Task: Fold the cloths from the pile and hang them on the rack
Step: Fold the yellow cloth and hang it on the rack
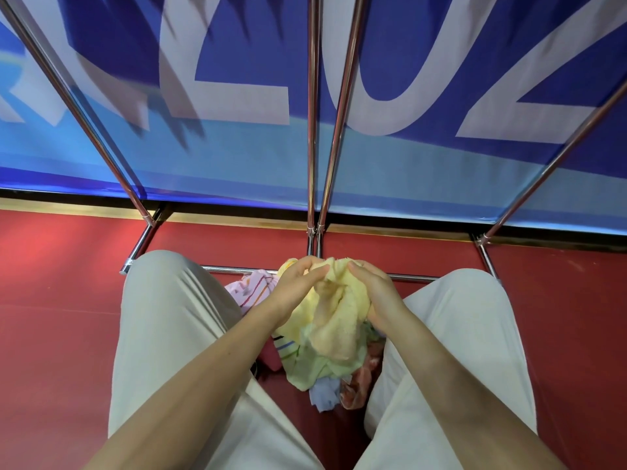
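Your left hand [298, 283] and right hand [376, 293] both grip the yellow cloth [336, 320], fingers curled into its top edge, holding it bunched and unfolded between your knees. Under it, toward 6 o'clock, the pile [325, 391] lies on the red floor [61, 334]: a pale green piece, a blue one, a reddish one, and a pink striped cloth [247, 286] at 9 o'clock of your left hand. The rack [314, 130] stands at 12 o'clock, and all 4 of its chrome bars in view are bare. So nothing looks hung yet. You appear to be at the start: this cloth needs folding and hanging, then at least 4 more.
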The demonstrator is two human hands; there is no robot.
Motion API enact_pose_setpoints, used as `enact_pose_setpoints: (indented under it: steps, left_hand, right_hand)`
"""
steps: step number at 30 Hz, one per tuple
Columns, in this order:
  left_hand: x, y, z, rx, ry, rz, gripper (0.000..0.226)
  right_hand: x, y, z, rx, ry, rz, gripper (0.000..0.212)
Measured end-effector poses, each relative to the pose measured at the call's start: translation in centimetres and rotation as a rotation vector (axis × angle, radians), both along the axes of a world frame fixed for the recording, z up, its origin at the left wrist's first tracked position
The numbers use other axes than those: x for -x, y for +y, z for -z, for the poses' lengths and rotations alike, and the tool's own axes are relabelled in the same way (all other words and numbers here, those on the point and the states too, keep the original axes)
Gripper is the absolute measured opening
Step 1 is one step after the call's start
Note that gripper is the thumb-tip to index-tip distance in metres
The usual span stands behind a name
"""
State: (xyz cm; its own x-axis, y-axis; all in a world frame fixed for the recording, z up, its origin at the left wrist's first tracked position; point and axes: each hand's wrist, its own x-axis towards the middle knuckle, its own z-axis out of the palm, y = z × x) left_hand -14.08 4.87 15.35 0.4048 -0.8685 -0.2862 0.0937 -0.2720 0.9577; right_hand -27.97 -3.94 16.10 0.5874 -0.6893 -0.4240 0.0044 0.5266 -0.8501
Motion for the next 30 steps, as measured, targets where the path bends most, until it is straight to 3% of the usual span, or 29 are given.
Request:
enact_pose_setpoints:
  steps: [3,10,14,19,22,27,30]
  left_hand:
    - [-0.1,-0.5,0.0,-0.052,-0.15,0.002,0.016]
    - [0.5,-0.7,-0.5,-0.01,-0.079,-0.05,0.025]
    - [-0.2,-0.8,-0.6,0.016,0.061,-0.154,0.012]
    - [-0.8,-0.5,-0.9,-0.065,-0.045,-0.118,0.024]
    - [-0.9,-0.4,-1.8,0.017,-0.034,-0.161,0.022]
    - [-1.0,-0.2,-2.9,0.164,0.138,-0.261,0.012]
    - [-0.5,-0.1,-3.2,0.181,0.161,-0.257,0.011]
  right_hand:
    - [0.1,-0.1,0.3,0.004,0.023,-0.019,0.027]
    - [0.4,-0.8,0.4,0.04,0.032,-0.009,0.012]
    - [0.5,-1.0,0.6,0.064,0.059,-0.025,0.011]
    - [0.5,-0.8,0.6,0.155,0.107,-0.033,0.013]
    - [0.6,-0.8,0.4,0.234,0.123,-0.043,0.016]
    - [0.5,-0.8,0.6,0.279,0.203,-0.106,0.025]
    - [0.1,0.0,0.9,0.491,0.284,-0.22,0.017]
